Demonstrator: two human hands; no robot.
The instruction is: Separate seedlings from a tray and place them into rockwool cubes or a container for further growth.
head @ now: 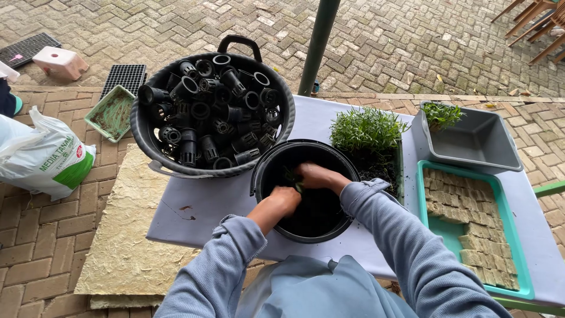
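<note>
Both hands reach down into a black bucket standing on the white table. My left hand is curled near the bucket's left inner wall. My right hand lies beside it, fingers closed around a small green seedling whose roots hang into the dark interior. The two hands touch at the fingertips. Whether the left hand grips the seedling too is hard to tell.
A big black basket holds several black net pots. A tray of green seedlings, a grey tub with a few sprouts and a teal tray of tan cubes sit to the right. A white bag and a green pole stand nearby.
</note>
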